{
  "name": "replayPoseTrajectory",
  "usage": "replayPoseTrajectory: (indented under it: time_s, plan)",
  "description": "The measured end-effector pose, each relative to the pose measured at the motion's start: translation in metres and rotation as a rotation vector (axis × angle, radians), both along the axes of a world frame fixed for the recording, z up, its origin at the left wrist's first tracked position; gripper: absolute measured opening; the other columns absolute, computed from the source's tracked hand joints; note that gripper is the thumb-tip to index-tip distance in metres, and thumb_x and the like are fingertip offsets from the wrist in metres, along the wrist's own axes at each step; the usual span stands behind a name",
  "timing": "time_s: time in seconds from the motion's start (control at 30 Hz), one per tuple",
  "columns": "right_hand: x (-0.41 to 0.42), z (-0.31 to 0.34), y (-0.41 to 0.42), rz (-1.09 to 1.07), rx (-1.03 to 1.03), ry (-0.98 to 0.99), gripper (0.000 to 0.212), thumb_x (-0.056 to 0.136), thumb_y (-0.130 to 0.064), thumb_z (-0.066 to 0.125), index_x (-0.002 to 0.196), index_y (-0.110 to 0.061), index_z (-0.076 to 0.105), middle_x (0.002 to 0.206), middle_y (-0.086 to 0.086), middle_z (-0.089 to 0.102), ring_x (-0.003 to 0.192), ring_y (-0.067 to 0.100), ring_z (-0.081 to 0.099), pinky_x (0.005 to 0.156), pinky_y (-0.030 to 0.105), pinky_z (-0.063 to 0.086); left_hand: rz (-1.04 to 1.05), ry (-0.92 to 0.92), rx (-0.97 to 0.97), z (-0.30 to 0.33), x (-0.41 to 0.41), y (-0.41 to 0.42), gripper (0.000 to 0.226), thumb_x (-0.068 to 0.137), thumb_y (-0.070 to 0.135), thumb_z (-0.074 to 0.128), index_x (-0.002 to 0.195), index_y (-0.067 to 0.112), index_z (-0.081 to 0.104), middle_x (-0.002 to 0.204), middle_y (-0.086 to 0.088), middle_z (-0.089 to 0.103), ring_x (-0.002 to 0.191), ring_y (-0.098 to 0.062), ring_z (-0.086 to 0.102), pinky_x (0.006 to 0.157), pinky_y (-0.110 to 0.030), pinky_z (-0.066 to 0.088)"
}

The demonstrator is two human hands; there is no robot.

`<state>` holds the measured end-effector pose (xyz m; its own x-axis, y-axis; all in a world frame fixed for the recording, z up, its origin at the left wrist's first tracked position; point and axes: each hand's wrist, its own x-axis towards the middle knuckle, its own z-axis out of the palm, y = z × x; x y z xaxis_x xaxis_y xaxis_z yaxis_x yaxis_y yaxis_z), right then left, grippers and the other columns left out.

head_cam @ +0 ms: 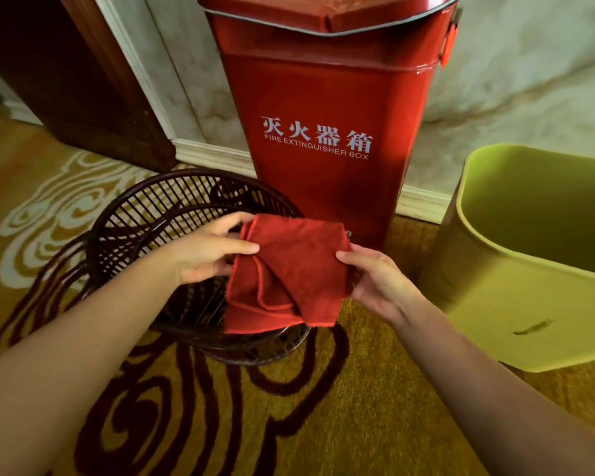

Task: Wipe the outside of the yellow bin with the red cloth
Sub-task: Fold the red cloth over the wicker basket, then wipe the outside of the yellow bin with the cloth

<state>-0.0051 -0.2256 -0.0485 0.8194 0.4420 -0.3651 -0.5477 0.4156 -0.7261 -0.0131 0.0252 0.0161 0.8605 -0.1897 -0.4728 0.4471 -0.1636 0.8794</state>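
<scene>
A patterned carpet (375,424) in gold with dark swirls fills the lower half of the frame; above it, along the top, runs a pale marbled wall (529,80) with a white skirting board (213,154), and a dark wooden door frame (66,80) stands in the upper left. A tall red fire extinguisher box (327,108) rises in the upper centre against the wall, its white lettering facing the camera (Chinese characters over "FIRE EXTINGUISHER BOX"); its base is partly hidden behind the cloth. At the right edge of the frame stands the yellow bin (516,314), upright and open-topped, cut off by the frame on its right side; it sits on the carpet just right of the red box and apart from both hands. Left of centre is a dark woven basket (145,214) with an open slatted wall, tilted toward the camera. In the centre, in front of the basket's rim, hangs the red cloth (289,276), folded loosely with several layers showing; it is held up in the air, touching neither bin nor carpet. The left hand (207,252) pinches the cloth's upper left edge, fingers closed on the fabric; the right hand (378,280) grips its right edge, thumb on top and fingers tucked behind the cloth.
</scene>
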Motion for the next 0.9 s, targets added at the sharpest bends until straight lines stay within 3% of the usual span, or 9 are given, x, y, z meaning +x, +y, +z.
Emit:
replayPoseTrajectory:
  time_s: [0.07, 0.2, 0.33, 0.47, 0.53, 0.6, 0.63, 0.77, 0.9]
  plan:
    - [-0.003, 0.01, -0.005, 0.042, -0.05, -0.052, 0.028, 0.074, 0.003, 0.062, 0.098, -0.01, 0.067, 0.096, 0.01, 0.07, 0.093, 0.023, 0.063, 0.073, 0.038, 0.059, -0.018, -0.009, 0.008, 0.007, -0.005, 0.0, 0.036, 0.079, 0.001, 0.057, 0.095, 0.033, 0.06, 0.085, 0.004, 0.068, 0.071, -0.004, 0.067, 0.054, -0.021, 0.055]
    - [-0.018, 0.033, -0.028, 0.098, -0.08, -0.181, 0.031, 0.078, 0.015, 0.056, 0.09, -0.014, 0.055, 0.081, 0.009, 0.07, 0.073, 0.02, 0.068, 0.062, 0.036, 0.059, -0.054, -0.026, -0.005, 0.013, -0.015, -0.006, 0.036, 0.077, 0.003, 0.059, 0.096, 0.034, 0.06, 0.081, 0.008, 0.071, 0.072, -0.005, 0.068, 0.055, -0.022, 0.055]
    - [-0.048, 0.053, -0.06, 0.159, -0.076, -0.273, 0.039, 0.074, 0.013, 0.06, 0.096, -0.018, 0.053, 0.078, 0.005, 0.074, 0.066, 0.015, 0.069, 0.056, 0.029, 0.058, -0.12, 0.004, -0.076, 0.012, -0.034, -0.03, 0.038, 0.064, 0.009, 0.066, 0.095, 0.031, 0.061, 0.083, 0.007, 0.072, 0.079, -0.008, 0.068, 0.059, -0.024, 0.057]
    - [-0.079, 0.063, -0.097, 0.108, -0.056, -0.291, 0.048, 0.065, 0.005, 0.066, 0.104, -0.02, 0.059, 0.083, 0.005, 0.075, 0.065, 0.014, 0.07, 0.051, 0.026, 0.057, -0.224, 0.016, -0.073, 0.008, -0.054, -0.066, 0.041, 0.066, 0.013, 0.071, 0.103, 0.028, 0.059, 0.097, 0.002, 0.072, 0.091, -0.014, 0.068, 0.065, -0.028, 0.057]
    - [-0.09, 0.063, -0.115, 0.062, -0.046, -0.284, 0.049, 0.065, 0.006, 0.065, 0.107, -0.019, 0.061, 0.085, 0.005, 0.076, 0.066, 0.015, 0.07, 0.051, 0.026, 0.058, -0.198, -0.118, 0.111, 0.009, -0.06, -0.088, 0.043, 0.069, 0.013, 0.073, 0.101, 0.038, 0.058, 0.112, 0.0, 0.064, 0.101, -0.013, 0.064, 0.073, -0.031, 0.055]
    - [-0.099, 0.06, -0.128, 0.01, -0.031, -0.267, 0.05, 0.067, 0.011, 0.062, 0.107, -0.018, 0.062, 0.084, 0.006, 0.076, 0.066, 0.016, 0.071, 0.053, 0.026, 0.057, -0.153, -0.434, 0.378, 0.021, -0.062, -0.119, 0.053, 0.067, 0.024, 0.075, 0.102, 0.053, 0.049, 0.125, 0.012, 0.053, 0.116, -0.004, 0.05, 0.09, -0.031, 0.047]
    - [-0.103, 0.057, -0.134, -0.015, -0.034, -0.251, 0.05, 0.069, 0.014, 0.06, 0.107, -0.017, 0.062, 0.083, 0.006, 0.076, 0.066, 0.016, 0.071, 0.053, 0.026, 0.057, -0.188, -0.578, 0.407, 0.031, -0.062, -0.14, 0.055, 0.064, 0.031, 0.075, 0.106, 0.055, 0.047, 0.126, 0.018, 0.051, 0.119, 0.003, 0.046, 0.095, -0.029, 0.043]
    - [-0.115, 0.044, -0.152, -0.136, -0.123, -0.15, 0.049, 0.075, 0.019, 0.055, 0.105, -0.019, 0.063, 0.082, 0.005, 0.076, 0.068, 0.018, 0.071, 0.065, 0.036, 0.058, -0.508, -0.793, 0.287, 0.059, -0.047, -0.23, 0.06, 0.065, 0.028, 0.07, 0.118, 0.042, 0.048, 0.127, 0.015, 0.056, 0.119, 0.009, 0.046, 0.1, -0.019, 0.04]
    - [-0.128, 0.043, -0.174, -0.296, -0.069, -0.064, 0.047, 0.075, 0.019, 0.054, 0.102, -0.017, 0.063, 0.078, 0.005, 0.076, 0.066, 0.018, 0.071, 0.057, 0.034, 0.06, -0.692, -0.853, 0.581, 0.059, -0.01, -0.279, 0.055, 0.069, 0.013, 0.069, 0.12, 0.024, 0.054, 0.123, -0.002, 0.064, 0.115, -0.007, 0.055, 0.102, -0.028, 0.04]
